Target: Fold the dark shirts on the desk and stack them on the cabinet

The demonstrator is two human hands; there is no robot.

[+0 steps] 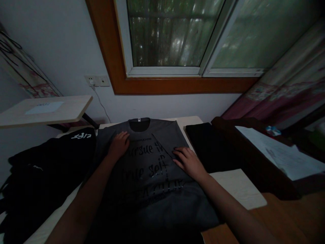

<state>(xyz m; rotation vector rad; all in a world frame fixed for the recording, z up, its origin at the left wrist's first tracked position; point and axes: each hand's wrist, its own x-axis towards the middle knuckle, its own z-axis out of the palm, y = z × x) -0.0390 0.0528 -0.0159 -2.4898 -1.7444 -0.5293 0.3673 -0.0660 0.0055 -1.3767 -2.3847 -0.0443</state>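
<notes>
A dark grey T-shirt [149, 159] with black lettering lies spread flat on the pale table [241, 186], its neckline at the far side. My left hand [120, 144] rests on the shirt's upper left part, palm down, with the fingers stretched out. On the right side of the chest print lies my right hand [189, 161], fingers extended and slightly spread. Neither hand grips the cloth. The lower end of the shirt sinks into shadow near me.
Black clothing [48, 173] with white print is heaped at the left. A folded black cloth [210, 145] lies right of the shirt. A raised shelf [45, 110] bears a paper. Dark brown furniture [254, 162] with a white sheet [279, 150] stands at the right.
</notes>
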